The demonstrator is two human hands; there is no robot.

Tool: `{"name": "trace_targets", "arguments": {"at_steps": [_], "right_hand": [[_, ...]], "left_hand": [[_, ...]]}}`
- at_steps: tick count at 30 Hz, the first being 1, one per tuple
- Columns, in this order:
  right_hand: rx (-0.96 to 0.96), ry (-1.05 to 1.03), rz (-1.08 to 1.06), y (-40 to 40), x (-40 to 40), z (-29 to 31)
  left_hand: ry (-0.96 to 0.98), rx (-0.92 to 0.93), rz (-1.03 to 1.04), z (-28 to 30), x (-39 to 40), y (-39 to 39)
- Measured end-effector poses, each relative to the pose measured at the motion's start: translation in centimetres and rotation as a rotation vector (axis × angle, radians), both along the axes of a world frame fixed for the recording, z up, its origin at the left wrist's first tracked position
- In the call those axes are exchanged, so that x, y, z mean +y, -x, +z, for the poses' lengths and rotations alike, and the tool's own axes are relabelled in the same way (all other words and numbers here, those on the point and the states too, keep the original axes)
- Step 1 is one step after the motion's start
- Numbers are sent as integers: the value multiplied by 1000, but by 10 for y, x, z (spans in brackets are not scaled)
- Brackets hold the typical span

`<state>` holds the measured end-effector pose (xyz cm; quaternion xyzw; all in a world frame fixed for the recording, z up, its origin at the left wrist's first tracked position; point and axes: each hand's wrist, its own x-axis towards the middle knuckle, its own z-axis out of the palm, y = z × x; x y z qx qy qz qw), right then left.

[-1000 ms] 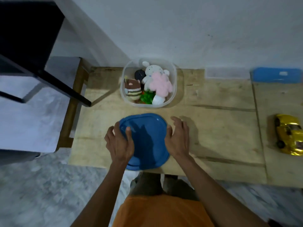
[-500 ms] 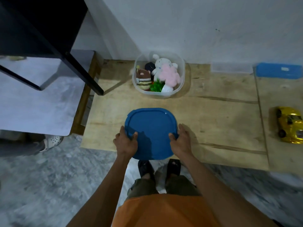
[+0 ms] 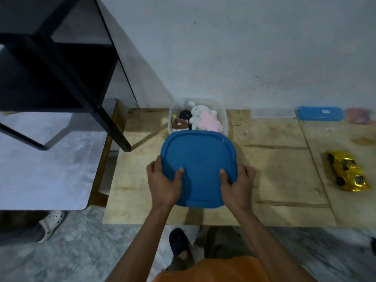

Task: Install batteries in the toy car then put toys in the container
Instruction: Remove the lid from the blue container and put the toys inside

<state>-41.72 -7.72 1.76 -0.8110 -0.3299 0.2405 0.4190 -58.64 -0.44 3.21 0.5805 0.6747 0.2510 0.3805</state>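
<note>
I hold a blue square lid by its two sides, raised above the wooden board. My left hand grips its left edge and my right hand its right edge, thumbs on top. The lid's far edge overlaps the near rim of a clear plastic container against the wall. Inside it lie several soft toys, among them a white rabbit and a pink plush. A shiny yellow toy car rests on the board far to the right, away from both hands.
A black metal frame stands over a low grey surface at the left. A blue box lies by the wall at the right. A foot in a white clog is on the floor at the left.
Both hands have lifted the blue lid off the board and carried it forward, so its far edge now covers the container's near rim. The view has tilted up as I rose.
</note>
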Motion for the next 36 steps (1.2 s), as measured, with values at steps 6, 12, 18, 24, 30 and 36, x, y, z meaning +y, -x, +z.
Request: {"name": "trace_targets", "arguments": {"at_steps": [6,12,18,24,30,36], "right_hand": [[-67,-47,-1,-37,92,2],[-112,91,40,-66,157,-20],[-111,167,55,-81,187,-47],[-121,186,139,-82,198,-59],[-417,262,363,-90,199,-68],[-449,371,421,-94,199,-66]], "left_hand": [[-33,-91,2,-9,85,-39],[3,-40,0,-35,151,-64],[-15,21,-51,-60,185,-80],[-37,89,-67,-72,193,-89],[-113,347,-283,-77,196,-84],[-87,453,-332,-83,196,-84]]}}
